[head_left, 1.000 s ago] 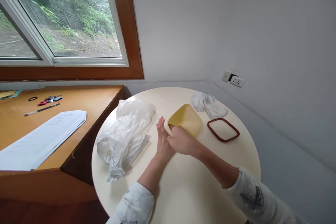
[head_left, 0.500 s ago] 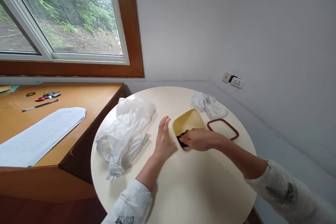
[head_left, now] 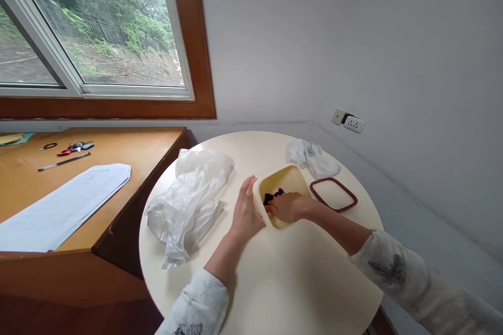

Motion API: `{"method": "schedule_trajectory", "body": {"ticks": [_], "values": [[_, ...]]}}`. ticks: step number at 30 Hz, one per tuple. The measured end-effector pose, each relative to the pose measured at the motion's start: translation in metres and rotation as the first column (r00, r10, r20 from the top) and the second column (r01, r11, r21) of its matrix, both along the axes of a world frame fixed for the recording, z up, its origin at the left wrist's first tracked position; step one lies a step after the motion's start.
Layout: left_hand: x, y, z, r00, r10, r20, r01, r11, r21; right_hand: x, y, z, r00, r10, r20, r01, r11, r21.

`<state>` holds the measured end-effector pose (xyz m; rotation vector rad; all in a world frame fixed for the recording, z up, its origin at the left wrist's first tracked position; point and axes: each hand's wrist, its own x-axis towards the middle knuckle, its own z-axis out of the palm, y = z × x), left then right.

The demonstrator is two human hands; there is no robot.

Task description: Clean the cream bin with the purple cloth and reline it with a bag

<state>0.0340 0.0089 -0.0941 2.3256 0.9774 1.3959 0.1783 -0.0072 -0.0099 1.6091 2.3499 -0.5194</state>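
A pale yellow plastic container [head_left: 295,179], rounded and square, sits tilted on the round table. My left hand [head_left: 247,212] grips its left wall from outside, fingers along the side. Inside it lies a soft-looking dark purple thing [head_left: 269,198], bunched up against the left wall; its exact kind cannot be made out. My right hand [head_left: 290,206] reaches in from the right with curled fingers on this dark thing, and the fingertips are partly hidden. Just right of the container, a lid with a red-brown rim [head_left: 327,179] lies flat.
A large crumpled clear plastic bag [head_left: 192,193] spreads over the table's left side. A smaller crumpled bag [head_left: 314,158] lies behind the lid. On the wooden desk [head_left: 153,149] at left are papers [head_left: 74,207], a pen [head_left: 65,161] and keys [head_left: 80,145]. Walls stand behind and right.
My right hand has shifted slightly within the container, and its forearm has swung left. More of the dark purple thing shows, farther up the container. My left hand keeps its hold.
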Motion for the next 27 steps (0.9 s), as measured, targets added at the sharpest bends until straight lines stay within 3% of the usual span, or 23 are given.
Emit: {"method": "schedule_trajectory", "body": {"ticks": [2, 5, 9, 12, 15, 17, 19, 23, 27], "values": [[-0.001, -0.001, 0.004, 1.000, -0.016, 0.004, 0.016, 0.999, -0.035, 0.006, -0.015, 0.016, 0.999, 0.014, -0.036, -0.015, 0.999, -0.038], [-0.002, 0.000, 0.007, 0.999, -0.036, 0.028, 0.039, 0.996, -0.080, 0.014, -0.044, 0.039, 0.970, 0.012, -0.244, -0.034, 0.996, -0.086], [-0.003, 0.002, 0.006, 0.995, -0.079, 0.061, 0.086, 0.989, -0.117, 0.023, -0.071, 0.043, 0.920, 0.083, -0.383, -0.083, 0.996, 0.016], [-0.005, 0.002, 0.008, 0.990, -0.121, 0.074, 0.130, 0.982, -0.138, 0.031, -0.071, 0.024, 0.957, 0.161, -0.242, -0.104, 0.968, 0.230], [-0.007, 0.001, 0.011, 0.983, -0.150, 0.103, 0.165, 0.972, -0.165, 0.042, -0.059, 0.002, 0.976, 0.218, -0.020, -0.186, 0.875, 0.447], [-0.008, 0.000, 0.012, 0.982, -0.147, 0.119, 0.166, 0.970, -0.177, 0.046, -0.051, -0.008, 0.963, 0.258, 0.083, -0.262, 0.806, 0.530], [-0.009, -0.001, 0.011, 0.986, -0.111, 0.121, 0.132, 0.974, -0.185, 0.045, -0.045, -0.014, 0.953, 0.276, 0.123, -0.296, 0.770, 0.566], [-0.006, -0.002, 0.003, 0.996, 0.015, 0.087, -0.001, 0.986, -0.167, 0.024, -0.041, -0.018, 0.989, 0.118, 0.089, -0.147, 0.828, 0.541], [0.004, -0.003, -0.004, 0.996, 0.032, 0.084, -0.023, 0.993, -0.113, -0.012, -0.035, -0.017, 0.996, -0.073, -0.052, 0.089, 0.858, 0.506]]}}
